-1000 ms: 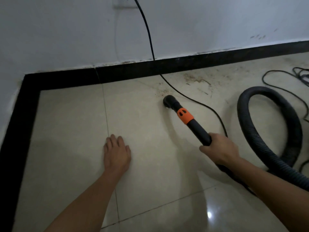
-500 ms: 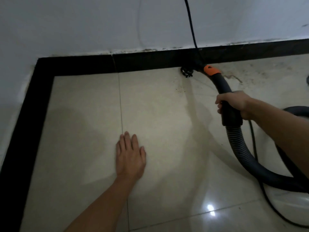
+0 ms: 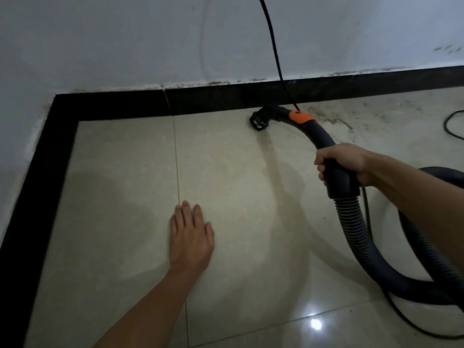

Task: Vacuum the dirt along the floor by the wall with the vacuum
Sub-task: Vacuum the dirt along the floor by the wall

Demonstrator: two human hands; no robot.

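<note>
A thin black cord [image 3: 274, 46] comes down from the top and crosses a black baseboard [image 3: 200, 102] that runs along the back. A second black strip [image 3: 42, 184] runs down the left side and meets the first one in the corner. Far to the right, a thin black cable [image 3: 446, 124] makes a curve. A small bright spot of light [image 3: 315, 324] shines near the bottom. A few little dark marks [image 3: 448, 49] sit high up on the right.

We are noting two bare forearms [image 3: 150, 297] and bare hands. The left hand [image 3: 190, 237] is showing nearer the skirting [image 3: 120, 105] corner; the right hand [image 3: 344, 163] is showing farther along it.
</note>
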